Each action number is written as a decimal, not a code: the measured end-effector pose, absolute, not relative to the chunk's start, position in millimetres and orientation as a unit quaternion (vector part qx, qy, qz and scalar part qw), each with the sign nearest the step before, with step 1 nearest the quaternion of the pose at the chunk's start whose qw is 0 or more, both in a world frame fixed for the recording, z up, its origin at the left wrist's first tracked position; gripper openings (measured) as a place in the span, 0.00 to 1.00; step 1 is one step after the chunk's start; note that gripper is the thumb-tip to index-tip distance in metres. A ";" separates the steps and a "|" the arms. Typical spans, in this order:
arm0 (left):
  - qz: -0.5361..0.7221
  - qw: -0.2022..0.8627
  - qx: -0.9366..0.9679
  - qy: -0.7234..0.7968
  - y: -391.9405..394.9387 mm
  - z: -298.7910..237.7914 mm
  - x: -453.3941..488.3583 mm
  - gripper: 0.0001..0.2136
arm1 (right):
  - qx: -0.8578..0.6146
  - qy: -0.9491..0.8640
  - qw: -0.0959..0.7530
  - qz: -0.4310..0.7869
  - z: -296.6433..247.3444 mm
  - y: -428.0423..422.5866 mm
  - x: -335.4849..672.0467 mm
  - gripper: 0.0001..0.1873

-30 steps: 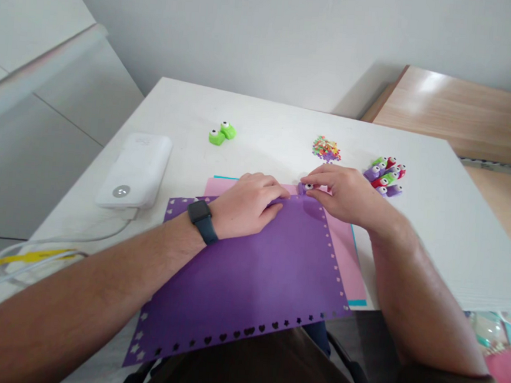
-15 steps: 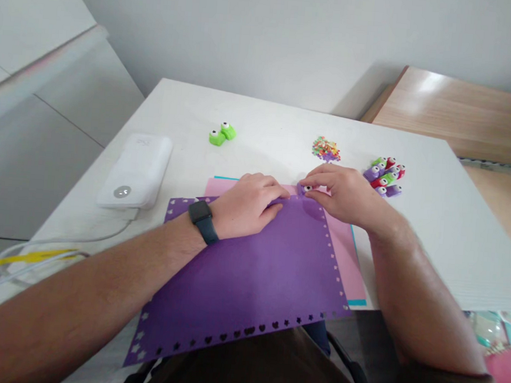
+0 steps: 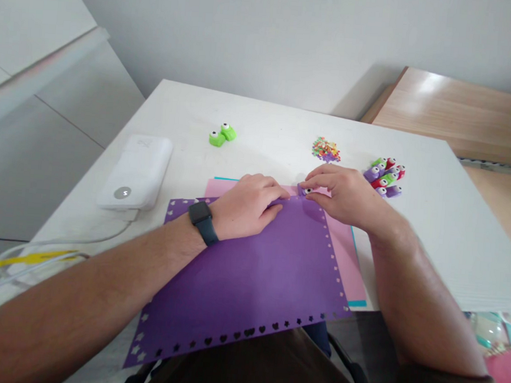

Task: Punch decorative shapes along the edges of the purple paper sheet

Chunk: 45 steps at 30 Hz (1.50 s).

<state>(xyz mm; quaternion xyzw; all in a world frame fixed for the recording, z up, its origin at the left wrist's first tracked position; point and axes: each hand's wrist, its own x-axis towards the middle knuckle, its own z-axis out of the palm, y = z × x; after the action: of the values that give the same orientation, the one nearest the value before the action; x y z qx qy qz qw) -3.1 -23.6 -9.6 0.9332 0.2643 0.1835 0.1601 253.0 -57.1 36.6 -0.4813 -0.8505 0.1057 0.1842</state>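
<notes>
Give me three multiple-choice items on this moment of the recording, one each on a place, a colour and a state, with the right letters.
1. Where does the left hand rest?
A. On the table beside the power bank
B. On the top edge of the purple sheet
C. On the green punch

2. What colour is the large sheet showing from under the purple one?
A. Yellow
B. Green
C. Pink

3. What is the right hand doing?
A. Pinching a small purple punch
B. Lying flat and empty on the table
C. Holding a pen

1: B, its fingers lie along that edge.
2: C, the pink sheet shows past the purple sheet's top and right edges.
3: A, its thumb and fingers close on the punch.
</notes>
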 end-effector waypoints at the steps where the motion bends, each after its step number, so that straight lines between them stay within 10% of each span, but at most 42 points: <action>1: 0.183 0.160 0.933 0.264 -23.5 -9.6 -3.0 0.12 | -0.482 -0.850 0.184 0.105 37.0 -57.1 253.0 0.13; 45: 0.188 0.163 0.932 0.264 -24.9 -8.8 -3.2 0.11 | -0.498 -0.848 0.134 0.123 47.0 -62.0 249.9 0.13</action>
<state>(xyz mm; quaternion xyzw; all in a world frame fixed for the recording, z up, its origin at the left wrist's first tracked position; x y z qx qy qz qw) -3.2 -24.9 -8.8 0.9321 0.2636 0.1875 0.1632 249.9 -62.0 47.0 -0.4984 -0.8476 0.1232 0.1343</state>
